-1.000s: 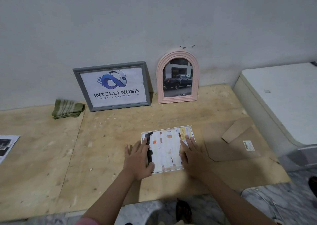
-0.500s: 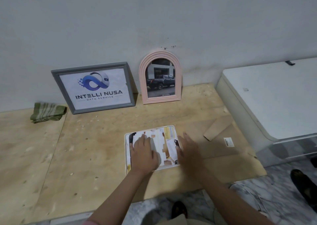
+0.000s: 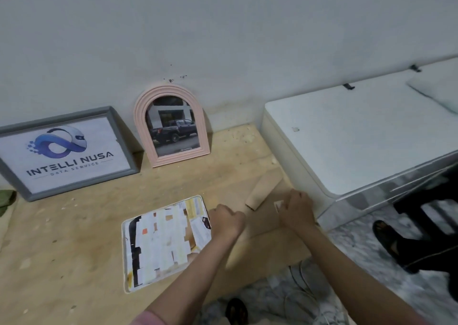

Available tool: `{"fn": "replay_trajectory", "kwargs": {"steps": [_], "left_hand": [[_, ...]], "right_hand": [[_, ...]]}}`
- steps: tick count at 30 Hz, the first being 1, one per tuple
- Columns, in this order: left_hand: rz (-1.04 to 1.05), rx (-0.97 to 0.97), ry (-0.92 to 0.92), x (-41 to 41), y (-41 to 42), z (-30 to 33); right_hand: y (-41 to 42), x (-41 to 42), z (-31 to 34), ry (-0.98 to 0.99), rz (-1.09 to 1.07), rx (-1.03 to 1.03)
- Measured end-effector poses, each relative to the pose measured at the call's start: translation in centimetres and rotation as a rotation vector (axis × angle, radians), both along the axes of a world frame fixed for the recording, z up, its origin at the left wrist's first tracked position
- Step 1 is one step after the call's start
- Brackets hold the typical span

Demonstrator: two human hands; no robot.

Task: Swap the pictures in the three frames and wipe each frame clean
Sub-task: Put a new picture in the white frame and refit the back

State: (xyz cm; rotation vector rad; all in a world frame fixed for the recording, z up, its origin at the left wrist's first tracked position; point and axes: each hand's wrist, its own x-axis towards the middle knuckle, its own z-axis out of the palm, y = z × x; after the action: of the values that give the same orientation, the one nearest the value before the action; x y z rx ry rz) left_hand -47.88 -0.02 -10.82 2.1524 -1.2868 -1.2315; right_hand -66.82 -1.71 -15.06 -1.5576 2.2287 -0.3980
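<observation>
Two frames look sorted; the white frame lies unfinished, brown backing gripped by both hands, wiping unseen.

Rough, chipped plywood floor; ridged matt pink frame; brown cardboard sheet.

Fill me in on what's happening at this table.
A person is working on three picture frames. A white frame lies flat on the plywood table. The left hand, fingers curled, sits at its right edge; the right hand rests on a brown cardboard backing beside it. A grey logo frame and a pink arched frame with a truck photo lean against the wall.
</observation>
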Motion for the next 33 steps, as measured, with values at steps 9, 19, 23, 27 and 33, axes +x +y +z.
{"fn": "replay_trajectory", "kwargs": {"steps": [9, 19, 23, 27, 33], "left_hand": [[0.165, 0.074, 0.074, -1.9, -1.8, 0.8], [0.376, 0.038, 0.218, 0.6, -1.8, 0.2], [0.468, -0.07, 0.24, 2.8, -0.7, 0.9], [0.516, -0.12, 0.224, 6.1, 0.7, 1.5], [0.563, -0.143, 0.118, 13.7, 3.8, 1.2]], "right_hand": [[-1.7, 0.5, 0.4, -0.086, -0.051, 0.04], [-3.0, 0.1, 2.0, -0.333, -0.348, -0.03], [-2.3, 1.6, 3.3, -0.397, -0.304, -0.035], [-0.6, 4.9, 4.5, -0.368, -0.212, -0.051], [1.9, 11.9, 4.3, -0.406, -0.082, -0.04]]}}
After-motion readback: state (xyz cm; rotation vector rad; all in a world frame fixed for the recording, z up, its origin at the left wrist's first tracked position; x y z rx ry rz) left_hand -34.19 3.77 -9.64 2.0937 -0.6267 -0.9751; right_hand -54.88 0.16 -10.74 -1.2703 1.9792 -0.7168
